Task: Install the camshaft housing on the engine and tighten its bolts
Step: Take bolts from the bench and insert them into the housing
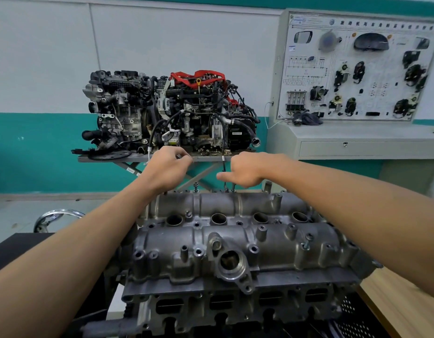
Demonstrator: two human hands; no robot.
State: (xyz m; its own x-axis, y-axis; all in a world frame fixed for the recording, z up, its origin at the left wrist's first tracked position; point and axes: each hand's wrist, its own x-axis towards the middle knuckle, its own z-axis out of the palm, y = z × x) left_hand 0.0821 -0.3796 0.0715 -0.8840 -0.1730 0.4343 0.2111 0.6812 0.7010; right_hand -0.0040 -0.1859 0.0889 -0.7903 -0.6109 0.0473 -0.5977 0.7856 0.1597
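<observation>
Left hand, right hand over grey cast-metal camshaft housing's 12 o'clock edge; fingers curled, grip hidden, can't tell.

Only one view: sits on the head, looks forward and slightly down. Stands very close over the camshaft housing, which fills 6 o'clock. Catches both forearms from 8 and 4 o'clock, with the left hand and right hand near centre. Reaches farther to the display engines at 12 o'clock and the training board at 2 o'clock. Bends straight lines toward the edges.
</observation>
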